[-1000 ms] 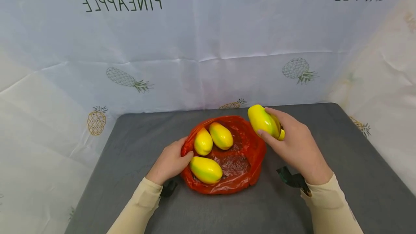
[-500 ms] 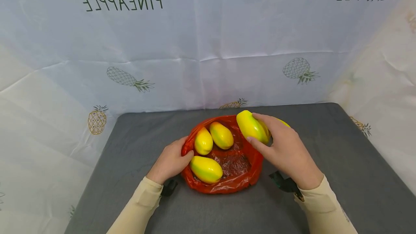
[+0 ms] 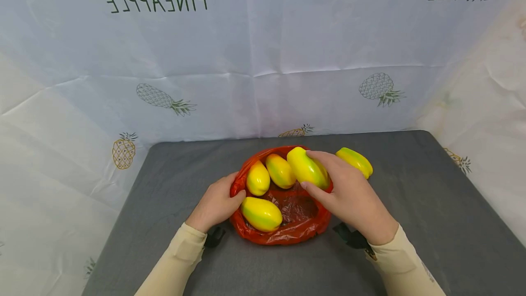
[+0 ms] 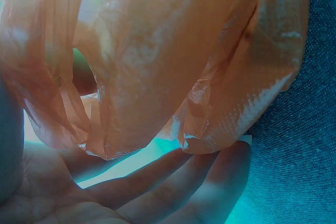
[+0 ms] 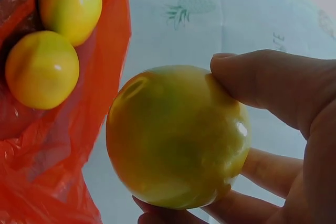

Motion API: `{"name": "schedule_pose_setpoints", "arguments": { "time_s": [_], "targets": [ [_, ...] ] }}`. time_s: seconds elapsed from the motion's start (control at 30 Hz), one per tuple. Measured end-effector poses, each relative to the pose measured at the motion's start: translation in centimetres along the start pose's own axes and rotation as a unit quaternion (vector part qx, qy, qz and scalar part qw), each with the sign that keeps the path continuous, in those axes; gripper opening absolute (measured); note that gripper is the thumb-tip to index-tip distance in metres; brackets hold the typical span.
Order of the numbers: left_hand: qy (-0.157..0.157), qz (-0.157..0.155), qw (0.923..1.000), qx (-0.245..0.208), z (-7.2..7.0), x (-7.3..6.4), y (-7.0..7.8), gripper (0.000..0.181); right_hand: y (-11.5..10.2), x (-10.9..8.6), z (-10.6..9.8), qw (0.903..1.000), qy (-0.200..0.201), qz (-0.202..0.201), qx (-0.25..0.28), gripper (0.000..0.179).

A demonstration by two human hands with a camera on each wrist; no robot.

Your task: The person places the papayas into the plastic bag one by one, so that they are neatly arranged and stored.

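Observation:
In the head view, a red plastic bag (image 3: 283,240) lies wide-mouthed on the table, with three glossy yellow-green papayas (image 3: 261,214) inside at its left and back. My left hand (image 3: 216,202) pinches the bag's left rim, thumb over the edge and fingers outside; the left wrist view shows those fingers (image 4: 173,182) against the thin plastic (image 4: 152,66). Over the bag's back right part, my right hand (image 3: 353,195) grips another papaya (image 3: 306,166) between thumb and fingers. Seen from the right wrist, this papaya (image 5: 178,135) fills the grasp, end-on to the camera.
One more papaya (image 3: 355,162) lies on the dark grey table (image 3: 172,168), behind and right of my right hand. A white cloth (image 3: 255,49) printed with pineapples hangs right behind the table's back edge.
My right hand has moved left and a little down with its papaya, from beside the bag to over its opening. This uncovered the papaya on the table. My left hand has stayed on the rim.

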State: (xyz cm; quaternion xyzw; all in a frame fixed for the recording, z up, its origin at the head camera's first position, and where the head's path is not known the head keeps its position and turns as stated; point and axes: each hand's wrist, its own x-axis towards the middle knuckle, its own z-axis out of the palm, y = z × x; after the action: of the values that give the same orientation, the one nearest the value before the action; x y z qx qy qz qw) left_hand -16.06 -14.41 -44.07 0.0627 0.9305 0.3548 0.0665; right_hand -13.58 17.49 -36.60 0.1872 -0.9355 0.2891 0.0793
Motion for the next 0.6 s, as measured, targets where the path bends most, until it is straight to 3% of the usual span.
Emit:
{"name": "schedule_pose_setpoints", "arguments": {
  "time_s": [0.4, 0.6],
  "targets": [
    [0.000, 0.002, 1.0000, 0.000, 0.1, 0.0, 0.1, 0.037, -0.4, -0.1, 1.6, 0.9994, -0.034, -0.007, 0.009, 0.066],
    [-0.002, 0.006, 1.0000, -0.005, -0.2, 0.0, -0.2, 0.036, -0.6, -0.2, 3.6, 0.9984, -0.053, -0.018, 0.003, 0.068]
  ]
}}
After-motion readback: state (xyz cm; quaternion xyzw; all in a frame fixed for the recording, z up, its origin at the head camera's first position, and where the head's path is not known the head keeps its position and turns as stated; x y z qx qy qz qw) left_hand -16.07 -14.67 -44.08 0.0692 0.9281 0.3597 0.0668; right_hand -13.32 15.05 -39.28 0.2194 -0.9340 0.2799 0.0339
